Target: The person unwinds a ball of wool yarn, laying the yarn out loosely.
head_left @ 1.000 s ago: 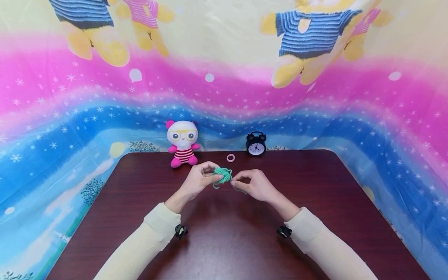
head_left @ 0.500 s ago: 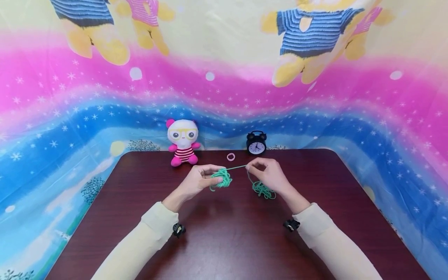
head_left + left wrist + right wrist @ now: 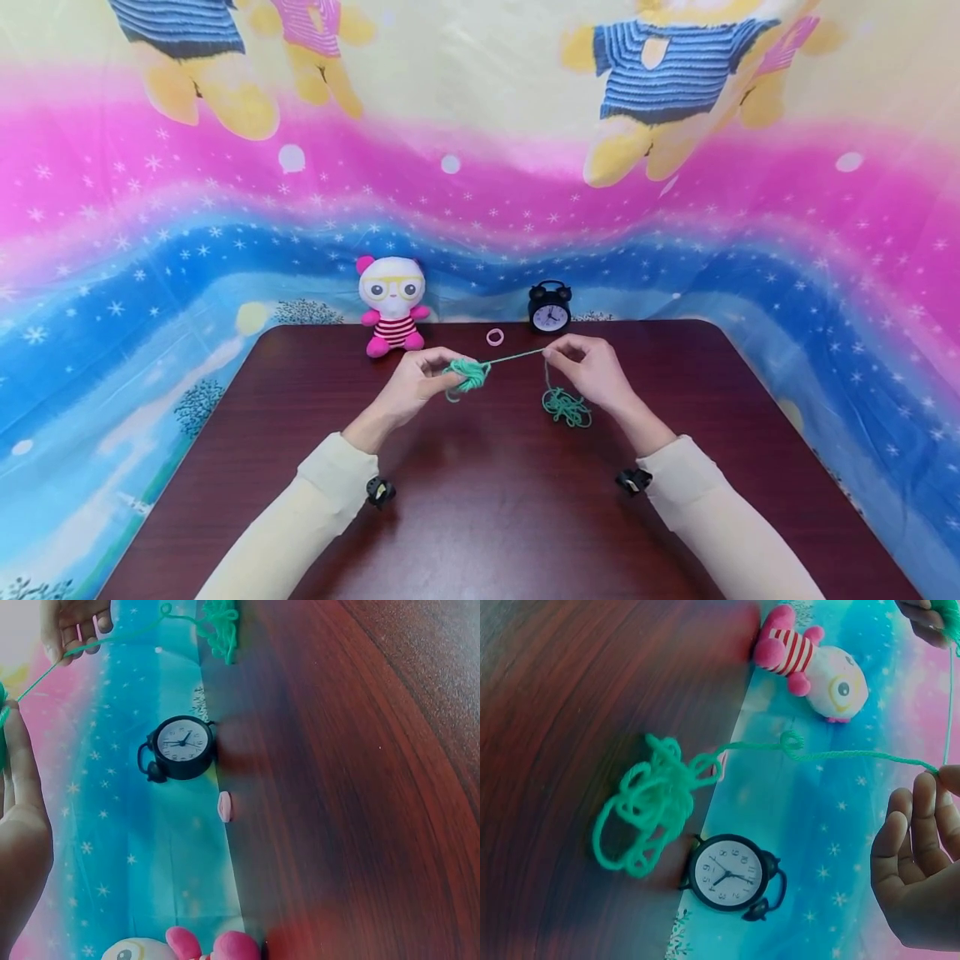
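My left hand [image 3: 407,390] grips a wound bundle of green yarn [image 3: 469,375] between thumb and fingers, above the middle of the table. From that bundle one strand [image 3: 516,357] runs taut to my right hand [image 3: 596,371], which pinches it between thumb and fingertips. Below the pinch the yarn drops to a loose tangle [image 3: 651,806], seen large in the right wrist view with a small curl in the strand leading to it. In the left wrist view the bundle is mostly cut off at the left edge.
Along the back of the dark red wooden table [image 3: 480,517] sit a pink and white panda plush [image 3: 393,307], a pink ring-shaped band [image 3: 495,345] and a black alarm clock [image 3: 550,308]. A printed cloth [image 3: 480,192] hangs behind and around the sides.
My right hand has moved right and slightly away from me, drawing the strand out between the hands. The left hand has shifted a little left. The loose tangle has come into view.
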A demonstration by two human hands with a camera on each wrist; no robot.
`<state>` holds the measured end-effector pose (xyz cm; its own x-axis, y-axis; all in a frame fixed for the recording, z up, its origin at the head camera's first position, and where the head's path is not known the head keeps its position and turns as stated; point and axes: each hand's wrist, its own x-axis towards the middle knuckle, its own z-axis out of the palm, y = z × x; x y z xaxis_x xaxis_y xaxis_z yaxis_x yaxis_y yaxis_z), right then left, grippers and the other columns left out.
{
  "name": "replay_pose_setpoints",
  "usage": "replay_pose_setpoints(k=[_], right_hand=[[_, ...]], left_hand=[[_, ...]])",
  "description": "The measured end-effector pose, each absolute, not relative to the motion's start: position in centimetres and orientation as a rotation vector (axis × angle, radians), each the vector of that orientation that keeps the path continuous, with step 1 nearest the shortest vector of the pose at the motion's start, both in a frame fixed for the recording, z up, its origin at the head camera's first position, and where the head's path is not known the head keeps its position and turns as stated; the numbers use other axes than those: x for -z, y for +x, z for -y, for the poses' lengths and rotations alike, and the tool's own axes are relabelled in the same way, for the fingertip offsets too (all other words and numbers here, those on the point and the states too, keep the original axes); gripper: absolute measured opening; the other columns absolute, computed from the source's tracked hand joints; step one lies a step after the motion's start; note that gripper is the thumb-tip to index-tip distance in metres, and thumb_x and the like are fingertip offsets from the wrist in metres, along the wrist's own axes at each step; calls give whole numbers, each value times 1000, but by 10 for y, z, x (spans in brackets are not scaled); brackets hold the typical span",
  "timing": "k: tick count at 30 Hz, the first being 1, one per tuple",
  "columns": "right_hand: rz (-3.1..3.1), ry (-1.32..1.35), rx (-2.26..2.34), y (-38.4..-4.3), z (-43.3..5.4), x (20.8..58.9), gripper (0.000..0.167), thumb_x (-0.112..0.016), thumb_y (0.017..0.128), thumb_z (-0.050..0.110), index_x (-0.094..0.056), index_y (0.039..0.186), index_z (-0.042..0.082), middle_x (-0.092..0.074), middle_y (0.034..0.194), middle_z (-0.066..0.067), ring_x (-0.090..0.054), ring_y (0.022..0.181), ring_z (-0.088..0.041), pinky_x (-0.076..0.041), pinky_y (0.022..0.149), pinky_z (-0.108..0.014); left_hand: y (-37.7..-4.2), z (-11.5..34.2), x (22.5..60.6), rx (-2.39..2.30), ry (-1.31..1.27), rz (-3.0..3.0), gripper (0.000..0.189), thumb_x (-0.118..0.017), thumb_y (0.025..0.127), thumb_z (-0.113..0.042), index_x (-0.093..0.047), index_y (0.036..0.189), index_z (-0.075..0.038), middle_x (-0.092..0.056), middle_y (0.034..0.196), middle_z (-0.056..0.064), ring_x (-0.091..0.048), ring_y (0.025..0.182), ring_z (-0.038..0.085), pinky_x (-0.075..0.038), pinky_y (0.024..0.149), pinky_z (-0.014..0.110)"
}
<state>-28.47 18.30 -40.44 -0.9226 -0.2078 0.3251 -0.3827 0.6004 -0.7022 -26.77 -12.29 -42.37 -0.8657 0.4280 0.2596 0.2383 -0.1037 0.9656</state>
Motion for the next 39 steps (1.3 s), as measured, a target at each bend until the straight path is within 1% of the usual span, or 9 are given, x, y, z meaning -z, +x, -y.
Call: replay_pose_setpoints(k=[3, 8, 18, 21, 25, 29, 33, 36, 39], right_hand=[[2614, 473, -1220, -285, -187, 404, 13, -69, 94, 33, -76, 96, 22, -76, 97, 1, -66, 85, -17, -51, 72, -33], [2612, 421, -1253, -286, -196, 404, 17, -69, 94, 33, -76, 98, 18, -76, 94, -1, -63, 77, -16, -50, 65, -31], [2594, 324, -1263, -289, -217, 402, 25, -66, 96, 38, -76, 102, 16, -75, 101, -6, -63, 83, -12, -50, 68, -29], [2581, 286, -1264, -290, -222, 400, 27, -66, 96, 38, -76, 104, 14, -75, 101, -6, -63, 83, -9, -50, 67, -29], [2563, 245, -1268, -293, -228, 399, 29, -65, 96, 38, -76, 105, 12, -74, 96, -7, -60, 77, -10, -49, 63, -29], [2545, 204, -1294, -295, -234, 398, 31, -65, 96, 39, -75, 106, 11, -71, 91, -2, -58, 72, -13, -50, 61, -29], [2527, 164, -1300, -297, -240, 400, 33, -65, 96, 41, -75, 106, 11, -69, 88, 6, -59, 70, -10, -51, 61, -27], [2517, 130, -1291, -300, -244, 402, 34, -65, 96, 42, -76, 106, 12, -69, 86, 7, -60, 68, -8, -51, 60, -26], [2519, 103, -1278, -302, -247, 404, 35, -64, 96, 44, -76, 105, 12, -69, 86, 2, -59, 68, -9, -51, 59, -26]], left_hand=[[-269, 125, 423, -2157, 721, -1996, 23, -63, 93, 0, -62, 114, 11, -74, 93, -6, -66, 73, 8, -59, 68, 26], [-269, 128, 422, -2170, 659, -2014, 19, -64, 94, -2, -61, 111, 5, -73, 92, -6, -70, 77, 8, -60, 72, 25], [-271, 134, 426, -2095, 665, -2019, 25, -66, 94, -6, -63, 117, 3, -73, 91, -3, -66, 73, 10, -58, 68, 25], [-271, 136, 427, -2047, 670, -2029, 28, -68, 93, -8, -63, 118, 4, -73, 89, -2, -65, 72, 11, -58, 67, 26], [-269, 138, 426, -1989, 676, -2028, 32, -68, 93, -10, -62, 120, 5, -75, 88, -3, -67, 73, 10, -58, 65, 27], [-269, 141, 426, -1940, 677, -2031, 34, -68, 93, -10, -63, 123, 3, -76, 93, -2, -70, 78, 11, -59, 66, 28], [-269, 144, 424, -1906, 707, -2021, 39, -68, 92, -11, -62, 130, -2, -76, 100, 2, -72, 84, 12, -59, 67, 29], [-269, 146, 423, -1902, 742, -1995, 46, -69, 92, -12, -59, 136, -3, -75, 106, 4, -73, 88, 11, -60, 70, 28], [-269, 147, 423, -1917, 767, -1964, 52, -71, 92, -14, -55, 140, -2, -75, 107, 3, -73, 90, 10, -60, 72, 26]])
